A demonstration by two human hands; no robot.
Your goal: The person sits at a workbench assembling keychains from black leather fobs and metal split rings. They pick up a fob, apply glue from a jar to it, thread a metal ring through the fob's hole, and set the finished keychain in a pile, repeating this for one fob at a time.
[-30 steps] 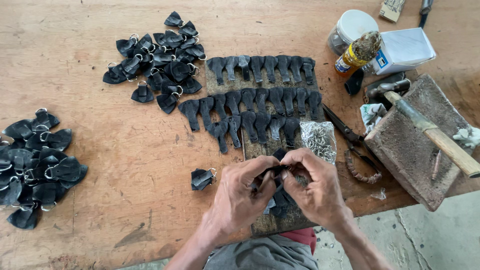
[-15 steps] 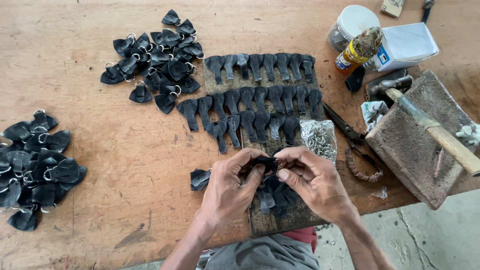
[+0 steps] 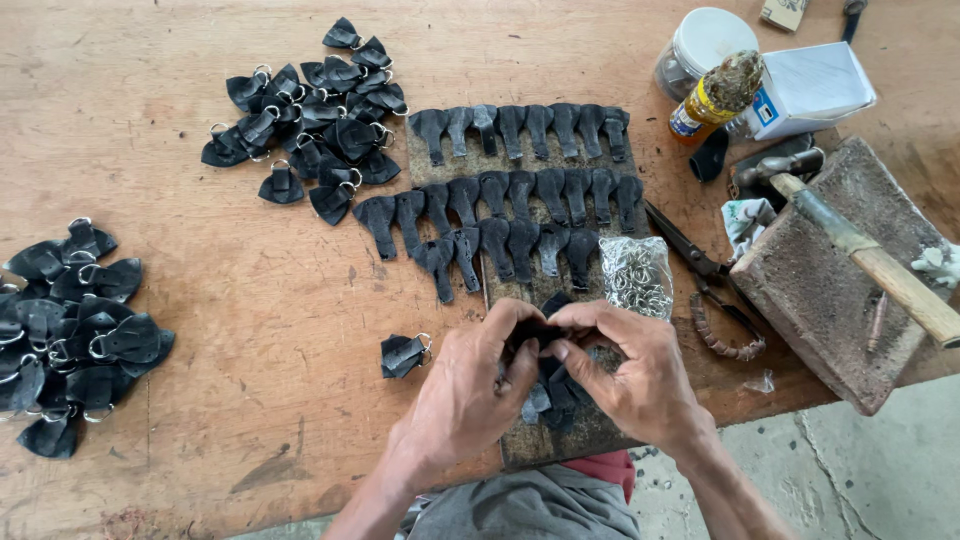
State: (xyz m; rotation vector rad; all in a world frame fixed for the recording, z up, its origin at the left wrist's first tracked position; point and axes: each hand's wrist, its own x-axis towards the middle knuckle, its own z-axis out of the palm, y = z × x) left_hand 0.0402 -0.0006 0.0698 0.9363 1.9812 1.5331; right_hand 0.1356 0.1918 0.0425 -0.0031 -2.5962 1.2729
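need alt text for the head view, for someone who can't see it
Both hands, left hand and right hand, pinch a small black leather piece over a wooden table. Rows of cut pieces, piles of finished tabs and a hammer lie around.

Two bare hands, left hand (image 3: 470,385) and right hand (image 3: 630,375), no gloves, rings or watch, forearms bare to the frame's edge, grey cloth garment at the lap, strip of red fabric beside it
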